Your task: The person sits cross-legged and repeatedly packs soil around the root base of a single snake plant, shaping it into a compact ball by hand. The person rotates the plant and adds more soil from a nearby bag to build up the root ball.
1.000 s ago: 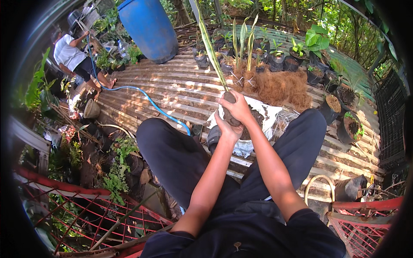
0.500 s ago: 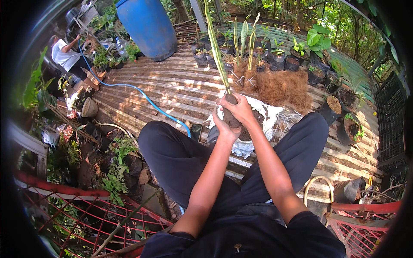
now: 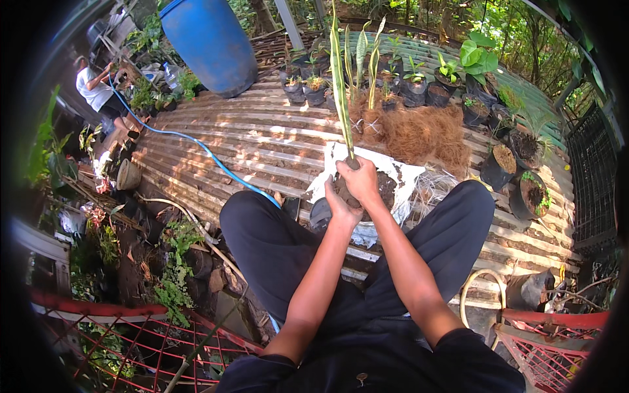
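Observation:
Both of my hands are closed around a dark, damp soil ball (image 3: pixel 349 192) at the base of a tall snake plant (image 3: pixel 343 98). My right hand (image 3: pixel 360 178) grips its upper part near the leaf base, fingers wrapped across it. My left hand (image 3: pixel 342 206) cups it from the lower left, its fingertips partly hidden. Beneath them lies a white sack (image 3: pixel 409 180) with loose dark soil (image 3: pixel 383 190) on it. Behind stand more snake plants (image 3: pixel 362 62) in fibre-wrapped root balls, beside a heap of brown coconut fibre (image 3: pixel 426 137).
Potted plants (image 3: pixel 512 195) line the back and right of the corrugated sheet (image 3: pixel 203 157). A blue barrel (image 3: pixel 206 46) stands at back left. A blue hose (image 3: pixel 203 147) runs toward another person (image 3: pixel 98 92) at left. Red mesh rails (image 3: pixel 553 319) flank me.
My hands and the plant have moved slightly down in the picture, both still around the soil ball. The other person's posture has shifted, and the blue barrel appears farther left.

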{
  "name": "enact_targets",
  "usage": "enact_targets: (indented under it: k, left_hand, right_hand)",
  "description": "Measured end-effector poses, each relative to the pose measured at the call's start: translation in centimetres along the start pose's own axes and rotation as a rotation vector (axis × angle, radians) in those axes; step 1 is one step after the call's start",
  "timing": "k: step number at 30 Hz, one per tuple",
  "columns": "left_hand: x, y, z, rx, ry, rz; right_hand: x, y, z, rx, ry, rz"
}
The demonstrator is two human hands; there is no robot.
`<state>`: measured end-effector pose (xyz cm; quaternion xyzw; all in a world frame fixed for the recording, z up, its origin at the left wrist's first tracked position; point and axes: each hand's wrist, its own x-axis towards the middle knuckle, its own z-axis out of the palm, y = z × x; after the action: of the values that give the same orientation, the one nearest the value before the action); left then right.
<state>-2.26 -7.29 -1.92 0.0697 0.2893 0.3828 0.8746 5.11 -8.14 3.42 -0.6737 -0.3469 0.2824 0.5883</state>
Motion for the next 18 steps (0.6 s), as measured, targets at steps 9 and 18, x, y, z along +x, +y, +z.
enact_targets:
  k: [9, 18]
  left_hand:
    - [0.0, 3.2, 0.7, 0.143, -0.015, -0.153]
    - [1.1, 3.8, -1.3, 0.135, 0.040, -0.234]
  right_hand:
    - [2.2, 0.9, -1.0, 0.281, -0.339, -0.213]
    - [2.5, 2.4, 1.5, 0.149, -0.371, 0.076]
